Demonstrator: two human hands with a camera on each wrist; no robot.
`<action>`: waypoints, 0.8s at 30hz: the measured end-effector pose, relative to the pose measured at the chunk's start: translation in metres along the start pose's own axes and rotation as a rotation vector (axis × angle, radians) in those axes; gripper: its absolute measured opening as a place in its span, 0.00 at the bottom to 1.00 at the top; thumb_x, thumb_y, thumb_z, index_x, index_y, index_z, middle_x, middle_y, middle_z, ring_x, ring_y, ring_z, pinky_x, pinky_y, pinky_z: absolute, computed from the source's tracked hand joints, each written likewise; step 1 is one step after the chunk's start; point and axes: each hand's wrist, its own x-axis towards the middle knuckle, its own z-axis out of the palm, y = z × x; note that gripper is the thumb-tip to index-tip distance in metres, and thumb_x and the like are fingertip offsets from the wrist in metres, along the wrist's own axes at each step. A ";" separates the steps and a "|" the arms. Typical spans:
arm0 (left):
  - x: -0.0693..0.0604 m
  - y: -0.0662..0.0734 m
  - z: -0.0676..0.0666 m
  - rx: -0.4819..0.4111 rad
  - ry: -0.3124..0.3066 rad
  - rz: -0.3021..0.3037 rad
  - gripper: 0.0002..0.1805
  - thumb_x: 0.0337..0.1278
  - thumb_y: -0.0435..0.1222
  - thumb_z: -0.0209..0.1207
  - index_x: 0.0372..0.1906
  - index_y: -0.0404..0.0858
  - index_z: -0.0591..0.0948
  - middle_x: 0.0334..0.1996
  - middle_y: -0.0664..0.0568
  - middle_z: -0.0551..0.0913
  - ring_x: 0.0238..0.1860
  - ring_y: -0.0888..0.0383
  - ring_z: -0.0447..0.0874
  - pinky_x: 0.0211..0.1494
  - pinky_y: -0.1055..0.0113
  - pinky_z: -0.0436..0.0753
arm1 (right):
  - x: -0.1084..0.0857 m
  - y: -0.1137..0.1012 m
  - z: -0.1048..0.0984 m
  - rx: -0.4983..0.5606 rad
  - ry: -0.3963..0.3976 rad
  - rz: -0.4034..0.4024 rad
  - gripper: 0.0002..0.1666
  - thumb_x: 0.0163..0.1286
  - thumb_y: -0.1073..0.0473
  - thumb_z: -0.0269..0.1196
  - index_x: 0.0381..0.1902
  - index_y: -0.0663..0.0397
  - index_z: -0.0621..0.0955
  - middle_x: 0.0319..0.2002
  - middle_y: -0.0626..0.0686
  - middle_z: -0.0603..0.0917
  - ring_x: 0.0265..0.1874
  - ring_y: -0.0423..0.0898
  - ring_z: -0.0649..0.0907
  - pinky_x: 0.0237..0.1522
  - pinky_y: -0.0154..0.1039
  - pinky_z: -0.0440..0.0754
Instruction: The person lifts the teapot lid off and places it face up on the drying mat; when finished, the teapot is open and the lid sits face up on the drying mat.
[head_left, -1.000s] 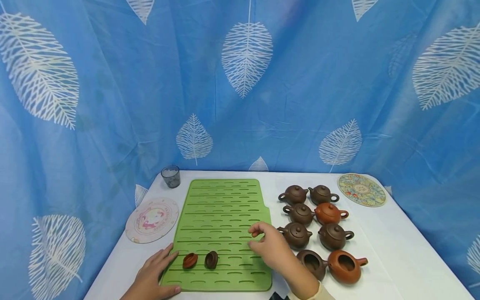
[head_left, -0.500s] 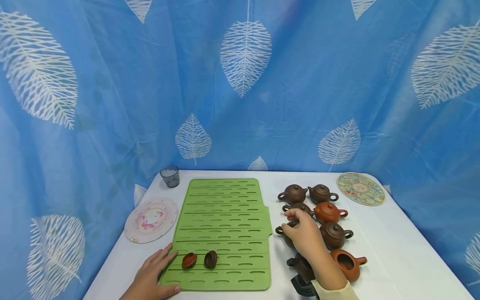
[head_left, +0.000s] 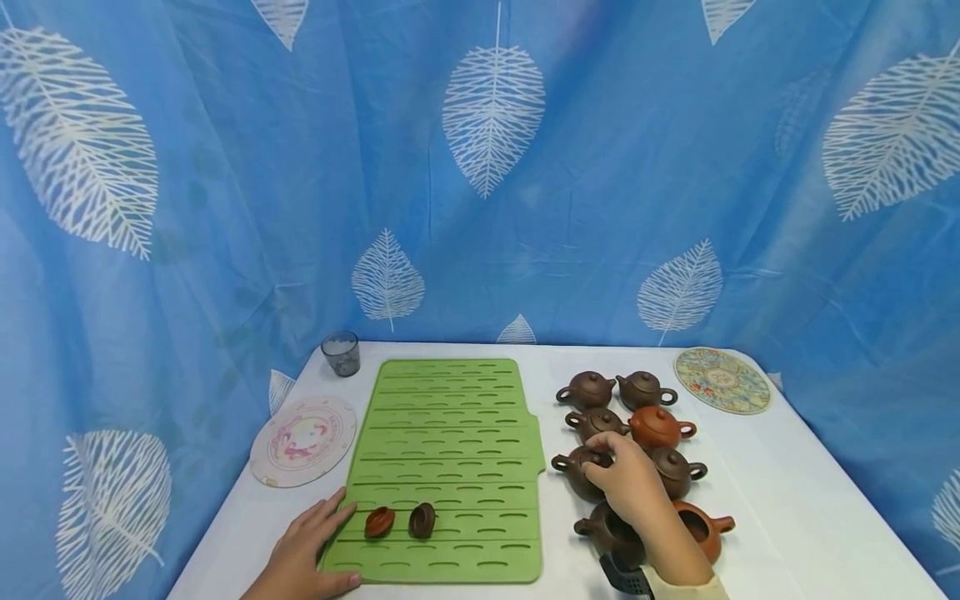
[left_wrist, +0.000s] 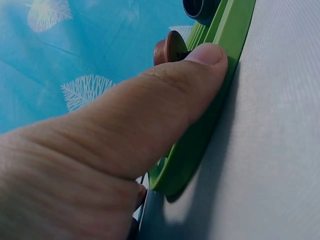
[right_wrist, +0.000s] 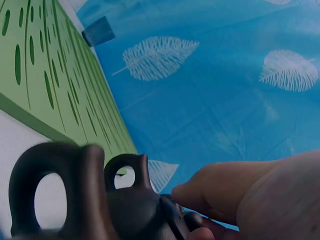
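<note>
At the front left corner of the green mat [head_left: 450, 467], my left hand [head_left: 303, 546] lies with fingers spread over the mat's edge. The left wrist view shows its thumb [left_wrist: 200, 65] pressing the rim. Two upturned teapot lids, one reddish [head_left: 380, 522] and one dark brown [head_left: 422, 521], lie on the mat beside that hand. Over on the right, my right hand [head_left: 633, 483] pinches the lid [right_wrist: 172, 215] of a dark brown teapot [head_left: 577, 472] by its knob. The fingers partly hide this lid. Under the wrist sits a lidless dark teapot [head_left: 600, 527], with a lidless reddish teapot [head_left: 701, 529] next to it.
Behind the right hand stand several lidded teapots in two columns, among them a reddish one [head_left: 656, 427]. A patterned round plate [head_left: 723, 381] is at the back right. A pink-white round plate [head_left: 303, 442] and a grey glass [head_left: 342, 354] are on the left.
My right hand has moved right from over the mat to the dark teapot, and its fingers have come down onto the lid. The left hand has stayed in place.
</note>
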 end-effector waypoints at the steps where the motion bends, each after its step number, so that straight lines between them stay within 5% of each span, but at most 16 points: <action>1: 0.000 0.000 0.000 0.003 0.000 0.000 0.55 0.46 0.61 0.76 0.76 0.38 0.73 0.81 0.36 0.60 0.76 0.21 0.55 0.65 0.17 0.64 | 0.000 0.002 0.001 0.001 0.003 -0.002 0.16 0.67 0.59 0.71 0.52 0.53 0.84 0.53 0.56 0.85 0.59 0.57 0.81 0.59 0.61 0.81; 10: -0.002 0.005 0.001 0.042 0.026 0.008 0.54 0.46 0.60 0.77 0.77 0.39 0.73 0.80 0.36 0.61 0.74 0.21 0.58 0.66 0.20 0.67 | 0.001 0.010 0.002 0.022 0.024 0.005 0.13 0.67 0.57 0.71 0.48 0.52 0.87 0.51 0.58 0.81 0.44 0.50 0.79 0.46 0.47 0.79; 19: -0.003 0.006 0.000 0.003 0.013 -0.003 0.55 0.45 0.61 0.77 0.76 0.38 0.73 0.81 0.37 0.60 0.76 0.22 0.56 0.66 0.18 0.65 | 0.000 0.010 0.001 0.055 0.031 0.015 0.12 0.68 0.57 0.70 0.47 0.55 0.87 0.50 0.59 0.84 0.52 0.54 0.82 0.55 0.58 0.82; 24: -0.004 0.007 -0.001 0.004 0.003 -0.014 0.55 0.45 0.60 0.78 0.77 0.39 0.72 0.82 0.38 0.59 0.77 0.22 0.55 0.66 0.18 0.65 | 0.000 0.011 0.001 0.049 0.032 0.032 0.10 0.69 0.56 0.69 0.45 0.53 0.87 0.50 0.58 0.83 0.48 0.53 0.82 0.53 0.55 0.81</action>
